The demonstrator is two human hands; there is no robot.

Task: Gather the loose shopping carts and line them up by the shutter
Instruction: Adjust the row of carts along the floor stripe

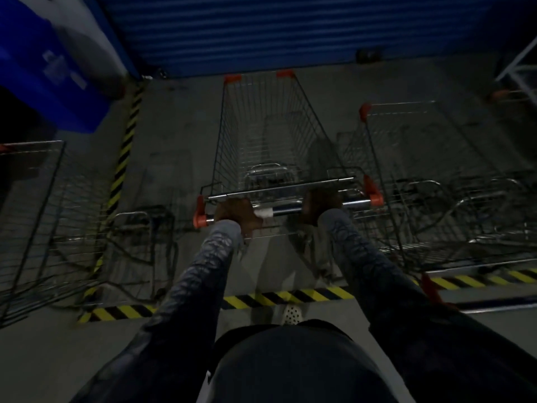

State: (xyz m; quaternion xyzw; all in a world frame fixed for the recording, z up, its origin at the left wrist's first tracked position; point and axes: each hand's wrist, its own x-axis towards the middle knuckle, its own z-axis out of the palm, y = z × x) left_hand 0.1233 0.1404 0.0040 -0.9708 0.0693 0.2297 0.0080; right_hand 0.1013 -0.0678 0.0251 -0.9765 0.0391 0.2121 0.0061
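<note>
A wire shopping cart (261,135) with orange corner caps stands straight ahead of me, its nose close to the blue shutter (276,30). My left hand (235,213) grips the left part of its chrome handle bar (286,211). My right hand (321,205) grips the bar further right. A second cart (430,175) stands alongside on the right, slightly behind the middle one. A third cart (43,213) stands to the left, cut off by the frame edge. The scene is dim.
Yellow-black hazard tape (290,296) runs across the floor under my arms, and another strip (123,158) runs up toward the shutter on the left. A blue bin (37,62) stands at upper left. A white metal frame (520,62) shows at upper right.
</note>
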